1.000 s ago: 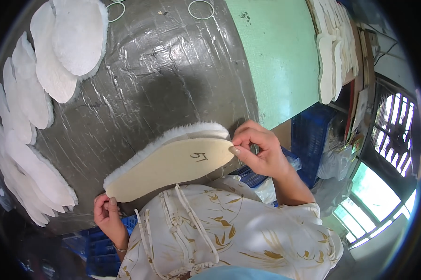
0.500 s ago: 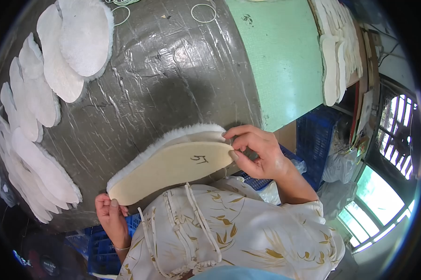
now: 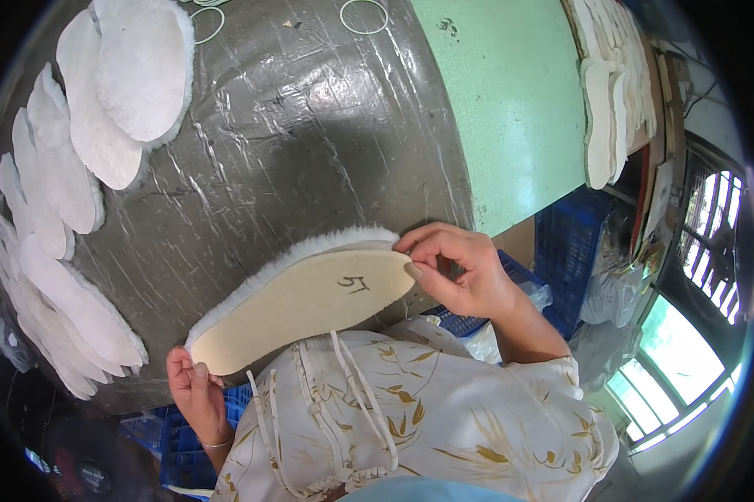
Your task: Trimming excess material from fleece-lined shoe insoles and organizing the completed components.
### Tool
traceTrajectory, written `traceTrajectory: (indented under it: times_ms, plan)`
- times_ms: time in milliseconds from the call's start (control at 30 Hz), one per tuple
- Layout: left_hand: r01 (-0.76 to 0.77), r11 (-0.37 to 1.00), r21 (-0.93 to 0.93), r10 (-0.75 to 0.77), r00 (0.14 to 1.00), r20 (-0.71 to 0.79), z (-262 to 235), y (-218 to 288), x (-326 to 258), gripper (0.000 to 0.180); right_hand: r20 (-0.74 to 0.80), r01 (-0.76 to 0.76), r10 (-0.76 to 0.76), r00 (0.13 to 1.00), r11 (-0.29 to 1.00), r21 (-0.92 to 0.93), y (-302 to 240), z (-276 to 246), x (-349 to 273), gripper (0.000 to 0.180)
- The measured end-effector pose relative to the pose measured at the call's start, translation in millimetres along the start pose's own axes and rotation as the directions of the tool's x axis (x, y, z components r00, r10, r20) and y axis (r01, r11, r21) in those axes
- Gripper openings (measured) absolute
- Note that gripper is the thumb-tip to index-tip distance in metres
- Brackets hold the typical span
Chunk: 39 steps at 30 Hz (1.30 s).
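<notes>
Pinched at both ends, low in the centre of the frame: a cream, felt-like sole piece point(image 3: 301, 305), long, flat and rounded, with a dark mark toward the right tip, held against a white fleece piece point(image 3: 281, 261) with shaggy pile fringing the upper edge. At lower left, the left hand point(image 3: 197, 391), thumb on the cream face, fingers curled behind and partly hidden; right of centre, the right hand point(image 3: 460, 272), thumb and fingers gripping the opposite tip. Both at the near edge of a dark tabletop point(image 3: 310, 159) in glossy, wrinkled covering, with a patterned top point(image 3: 410, 402) close below. Above the fleece, a broad stretch of dark covering, reaching to a thin pale ring point(image 3: 364, 33) at the upper edge. Along the left side, overlapping white fleece soles point(image 3: 84, 305); at upper right, a smooth pale-green board point(image 3: 511, 125), bordered by stacked cream pieces point(image 3: 598, 125).
</notes>
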<state>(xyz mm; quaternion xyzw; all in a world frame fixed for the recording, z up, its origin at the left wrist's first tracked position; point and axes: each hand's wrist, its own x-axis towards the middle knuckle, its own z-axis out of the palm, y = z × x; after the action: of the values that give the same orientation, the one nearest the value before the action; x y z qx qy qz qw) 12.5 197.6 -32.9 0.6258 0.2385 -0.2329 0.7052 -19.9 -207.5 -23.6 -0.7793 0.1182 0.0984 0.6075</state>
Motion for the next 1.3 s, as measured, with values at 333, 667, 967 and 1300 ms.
traceTrajectory:
  times_ms: [333,667,967,1300]
  plan:
    - [0.004,1.0,-0.012,-0.004,1.0,-0.008,-8,-3,2,0.045,-0.026,-0.158,0.158,0.987,0.987,0.009,-4,2,2,0.004]
    - [-0.02,0.999,-0.026,0.02,1.0,-0.014,-6,-4,3,0.044,-0.135,-0.064,0.049,0.99,0.992,-0.109,-2,12,0,0.006]
    - [-0.03,0.999,-0.026,0.029,0.999,-0.024,-10,-8,4,0.043,-0.183,-0.033,0.003,0.983,0.986,-0.161,1,14,0,0.005]
    - [-0.04,0.998,0.053,0.044,0.995,-0.088,1,-7,3,0.033,-0.244,0.01,-0.07,0.967,0.97,-0.241,8,22,0,0.009]
